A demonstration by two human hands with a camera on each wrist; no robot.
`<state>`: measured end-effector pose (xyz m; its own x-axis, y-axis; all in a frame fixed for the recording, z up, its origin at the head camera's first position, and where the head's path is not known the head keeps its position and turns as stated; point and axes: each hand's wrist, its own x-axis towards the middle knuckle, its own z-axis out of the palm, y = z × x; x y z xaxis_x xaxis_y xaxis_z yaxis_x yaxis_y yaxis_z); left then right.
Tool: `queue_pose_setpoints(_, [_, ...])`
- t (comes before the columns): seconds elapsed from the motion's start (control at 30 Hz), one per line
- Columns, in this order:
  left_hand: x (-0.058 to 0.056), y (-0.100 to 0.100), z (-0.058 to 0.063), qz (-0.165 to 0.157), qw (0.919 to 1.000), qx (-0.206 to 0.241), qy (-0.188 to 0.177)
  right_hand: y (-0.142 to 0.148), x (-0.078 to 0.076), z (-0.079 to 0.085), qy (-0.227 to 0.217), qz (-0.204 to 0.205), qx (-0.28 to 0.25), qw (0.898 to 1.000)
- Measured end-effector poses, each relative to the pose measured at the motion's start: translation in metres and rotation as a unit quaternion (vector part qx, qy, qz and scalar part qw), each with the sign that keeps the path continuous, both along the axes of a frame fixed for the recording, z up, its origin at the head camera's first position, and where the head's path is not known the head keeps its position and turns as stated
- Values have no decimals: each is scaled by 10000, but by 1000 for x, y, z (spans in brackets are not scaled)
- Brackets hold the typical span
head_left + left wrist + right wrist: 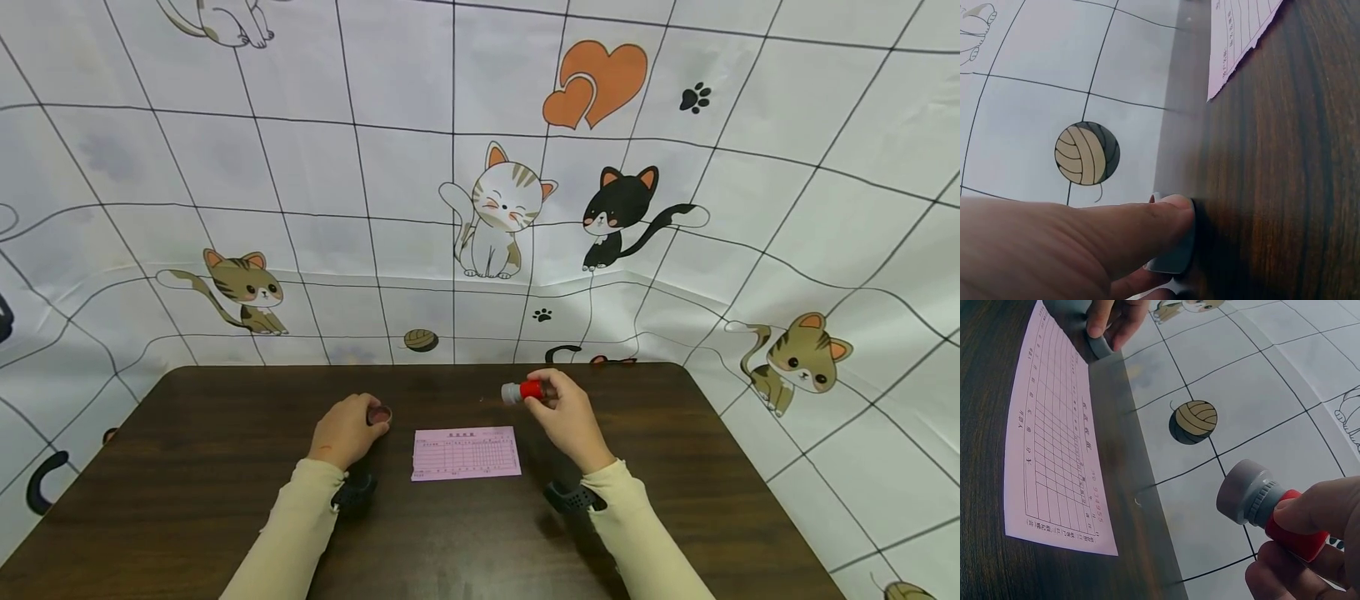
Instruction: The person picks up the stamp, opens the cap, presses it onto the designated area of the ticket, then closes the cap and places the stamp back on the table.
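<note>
In the head view my left hand [347, 433] rests at the left of the table, thumb and fingers gripping a small round ink pad [380, 415] with a reddish face. The left wrist view shows the pad's pale grey side [1175, 253] against the tabletop, partly covered by the thumb. My right hand [567, 421] is raised over the right side, pinching a stamp [531, 389] by its red handle [1297, 534]. The stamp's grey end [1242, 494] points left, away from the fingers. Between the hands lies a pink printed form [465, 454], flat and touched by neither.
The dark wooden table [247, 433] ends at the back against a white grid-lined sheet [405, 175] printed with cats, hearts and yarn balls. This sheet also rises along both sides. Each wrist wears a black band [354, 492].
</note>
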<state>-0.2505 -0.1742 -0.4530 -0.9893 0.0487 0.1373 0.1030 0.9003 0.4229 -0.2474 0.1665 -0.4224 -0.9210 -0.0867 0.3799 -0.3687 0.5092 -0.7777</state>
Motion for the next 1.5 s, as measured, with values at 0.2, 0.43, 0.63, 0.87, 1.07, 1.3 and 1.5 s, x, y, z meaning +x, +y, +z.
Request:
queue_pose_setpoints(0.2, [-1,-1,-3,99,9999,99,-42,0,-1,-1,14,-19,82,10000])
queue_pose_setpoints(0.43, [-1,-4,-4,195,9998,58,-8,0,-1,1,25,-19,157,9999])
queue_pose_setpoints(0.63, [2,-8,0,242,9997,105,-9,0,-2,2,-49,-29,182,9998])
queue_pose_setpoints(0.87, [3,-8,3,212,9994,234,-117,1,-1,4,-134,-78,103,9998])
queue_pose_setpoints(1.07, [8,0,14,-130,9994,295,108,2,1,8,-174,-83,52,9998])
queue_pose_setpoints(1.3, [15,31,25,-1349,9905,-138,232,5,1,8,-230,-64,-25,9997])
queue_pose_setpoints(1.5, [21,46,24,-1651,9853,-432,-63,7,-2,8,-191,-32,-58,9998])
